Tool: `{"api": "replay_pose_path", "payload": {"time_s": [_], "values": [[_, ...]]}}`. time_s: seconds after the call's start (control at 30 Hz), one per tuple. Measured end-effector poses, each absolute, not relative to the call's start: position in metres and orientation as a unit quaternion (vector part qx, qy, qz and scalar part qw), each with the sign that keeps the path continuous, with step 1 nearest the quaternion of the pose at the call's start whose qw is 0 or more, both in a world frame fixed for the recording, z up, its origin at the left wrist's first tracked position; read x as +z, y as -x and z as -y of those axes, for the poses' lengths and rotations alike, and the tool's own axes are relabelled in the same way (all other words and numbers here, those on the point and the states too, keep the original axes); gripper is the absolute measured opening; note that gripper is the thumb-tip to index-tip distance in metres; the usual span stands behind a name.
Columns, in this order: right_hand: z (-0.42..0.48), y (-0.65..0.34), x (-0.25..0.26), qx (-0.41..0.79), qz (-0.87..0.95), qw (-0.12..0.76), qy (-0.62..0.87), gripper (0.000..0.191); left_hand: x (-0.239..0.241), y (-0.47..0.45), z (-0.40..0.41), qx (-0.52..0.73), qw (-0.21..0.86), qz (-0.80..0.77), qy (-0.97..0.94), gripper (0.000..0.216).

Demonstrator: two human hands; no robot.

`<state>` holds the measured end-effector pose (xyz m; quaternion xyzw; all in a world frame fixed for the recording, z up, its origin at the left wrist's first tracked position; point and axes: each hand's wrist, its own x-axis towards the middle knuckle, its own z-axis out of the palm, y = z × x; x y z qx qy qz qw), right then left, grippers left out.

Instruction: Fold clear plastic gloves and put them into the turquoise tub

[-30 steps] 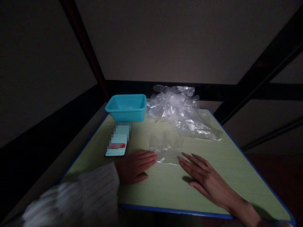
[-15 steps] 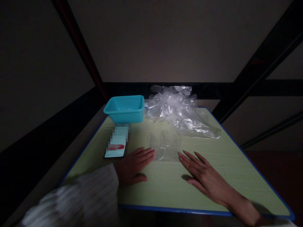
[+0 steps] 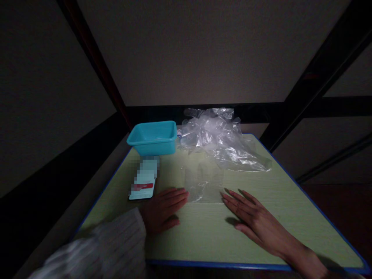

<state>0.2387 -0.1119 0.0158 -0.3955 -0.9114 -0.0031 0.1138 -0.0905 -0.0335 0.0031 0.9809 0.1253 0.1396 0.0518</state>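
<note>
A clear plastic bag [image 3: 203,186] lies flat on the table between my hands, hard to make out against the pale green top. My left hand [image 3: 165,209] rests palm down at its left edge, fingers stretched out. On the other side my right hand [image 3: 250,217] lies with fingers spread, its tips beside the bag's right edge. Neither hand grips anything. Beyond the bag is a heap of crumpled clear plastic [image 3: 217,135]. A phone [image 3: 145,178] with a lit screen sits just past my left hand.
A turquoise plastic basket [image 3: 152,147] stands at the back left of the table. The table [image 3: 203,240] has a blue edge, and walls with dark beams [image 3: 157,114] rise behind it and to the left.
The view has tilted slightly, so the table sits a little lower. My right hand has shifted a little away from the clear bag; the left has hardly moved.
</note>
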Motion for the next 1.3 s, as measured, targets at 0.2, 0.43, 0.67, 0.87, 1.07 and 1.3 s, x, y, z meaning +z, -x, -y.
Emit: {"api": "replay_pose_path", "payload": {"time_s": [0.2, 0.43, 0.67, 0.87, 1.07, 1.3], "values": [[0.112, -0.239, 0.015, 0.0, 0.909, 0.107, 0.402, 0.053, -0.001, 0.092, 0.032, 0.158, 0.034, -0.117, -0.98, 0.049], [0.114, -0.239, 0.015, -0.01, 0.912, 0.103, 0.398, 0.051, -0.002, 0.092, 0.033, 0.174, 0.043, -0.114, -0.977, 0.043], [0.113, -0.239, 0.017, -0.032, 0.909, 0.124, 0.396, 0.052, 0.001, 0.091, 0.033, 0.184, 0.041, -0.119, -0.975, 0.036], [0.111, -0.24, 0.02, -0.061, 0.909, 0.118, 0.396, 0.046, 0.012, 0.089, 0.034, 0.157, 0.035, -0.138, -0.977, 0.031], [0.111, -0.241, 0.017, -0.064, 0.907, 0.121, 0.398, 0.045, 0.02, 0.087, 0.033, 0.153, 0.035, -0.139, -0.978, 0.028], [0.111, -0.24, 0.02, -0.021, 0.915, 0.12, 0.385, 0.043, 0.017, 0.088, 0.032, 0.187, 0.04, -0.116, -0.975, 0.027]]}}
